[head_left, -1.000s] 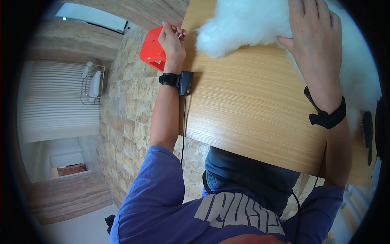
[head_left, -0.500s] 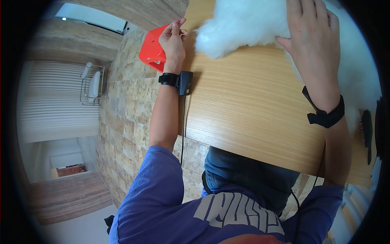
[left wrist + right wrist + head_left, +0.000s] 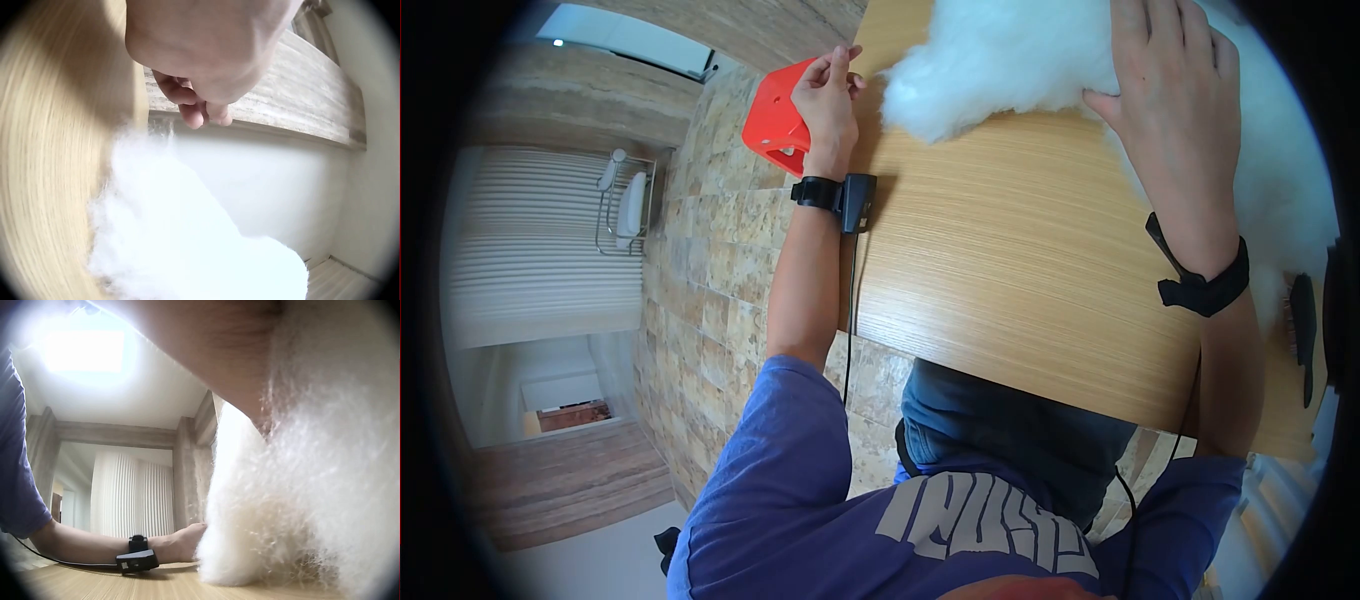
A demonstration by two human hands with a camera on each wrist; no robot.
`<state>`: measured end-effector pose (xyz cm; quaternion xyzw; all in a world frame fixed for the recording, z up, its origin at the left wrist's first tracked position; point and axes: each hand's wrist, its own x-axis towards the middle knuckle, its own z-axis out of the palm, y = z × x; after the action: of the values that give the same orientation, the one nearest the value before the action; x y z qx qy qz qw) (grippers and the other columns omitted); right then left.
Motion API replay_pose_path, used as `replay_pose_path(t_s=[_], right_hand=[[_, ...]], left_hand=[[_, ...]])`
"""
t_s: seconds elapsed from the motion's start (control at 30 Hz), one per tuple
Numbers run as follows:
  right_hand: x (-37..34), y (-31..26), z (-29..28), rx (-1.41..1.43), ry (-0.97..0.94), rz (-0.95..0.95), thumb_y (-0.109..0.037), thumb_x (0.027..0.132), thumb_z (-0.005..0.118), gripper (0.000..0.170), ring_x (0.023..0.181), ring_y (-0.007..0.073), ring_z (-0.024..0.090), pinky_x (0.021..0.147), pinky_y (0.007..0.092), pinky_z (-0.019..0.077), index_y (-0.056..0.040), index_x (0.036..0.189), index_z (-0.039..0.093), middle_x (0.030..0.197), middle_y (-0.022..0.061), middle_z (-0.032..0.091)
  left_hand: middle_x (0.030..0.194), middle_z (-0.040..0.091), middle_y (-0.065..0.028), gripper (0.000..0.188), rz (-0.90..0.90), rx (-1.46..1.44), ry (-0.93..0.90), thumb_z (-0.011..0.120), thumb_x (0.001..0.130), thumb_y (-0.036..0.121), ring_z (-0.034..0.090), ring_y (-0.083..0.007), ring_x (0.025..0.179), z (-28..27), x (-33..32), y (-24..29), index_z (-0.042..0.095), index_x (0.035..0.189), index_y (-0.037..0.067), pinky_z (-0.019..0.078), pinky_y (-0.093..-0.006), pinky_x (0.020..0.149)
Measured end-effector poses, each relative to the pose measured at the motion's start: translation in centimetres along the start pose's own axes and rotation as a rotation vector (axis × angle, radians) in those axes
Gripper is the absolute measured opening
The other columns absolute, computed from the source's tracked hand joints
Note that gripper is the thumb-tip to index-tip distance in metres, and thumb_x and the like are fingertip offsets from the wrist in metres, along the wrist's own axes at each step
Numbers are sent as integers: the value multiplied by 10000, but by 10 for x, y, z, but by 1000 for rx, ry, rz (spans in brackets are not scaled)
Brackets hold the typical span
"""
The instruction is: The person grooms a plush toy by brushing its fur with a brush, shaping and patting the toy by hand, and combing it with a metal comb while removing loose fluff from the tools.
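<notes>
White fluffy fibre lies across the far part of the wooden table. My right hand rests palm down on it, fingers extended and thumb out to the side; the fibre hides part of this hand in the right wrist view. At the table's left edge is my left hand, in front of a red container with an opening low on its side. Its fingers are loosely bent, and nothing shows between them. In the left wrist view, those fingers hang above the fibre without visible contact.
A black-bristled brush lies at the right side. Black straps and a cable are on the wrists. Tiled floor shows left of the table, with a metal rack against the wall beyond.
My left hand's fingers have shifted from a closer curl to a looser one, the thumb side rising slightly. My right hand stays on the fibre, almost unmoved.
</notes>
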<state>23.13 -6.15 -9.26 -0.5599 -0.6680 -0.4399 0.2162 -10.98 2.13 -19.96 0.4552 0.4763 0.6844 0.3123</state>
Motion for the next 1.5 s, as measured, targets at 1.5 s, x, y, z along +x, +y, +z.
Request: replay_pose_path(t_s=[1.5], right_hand=[[-4, 3, -1, -26, -18, -13, -380, 516, 939, 1019, 1082, 261, 514, 984, 365, 405, 20, 1345, 501, 1178, 128, 545]], left_hand=[[648, 441, -18, 489, -96, -196, -70, 505, 1102, 369, 482, -162, 564, 2, -1, -1, 448, 703, 92, 411, -298, 526]])
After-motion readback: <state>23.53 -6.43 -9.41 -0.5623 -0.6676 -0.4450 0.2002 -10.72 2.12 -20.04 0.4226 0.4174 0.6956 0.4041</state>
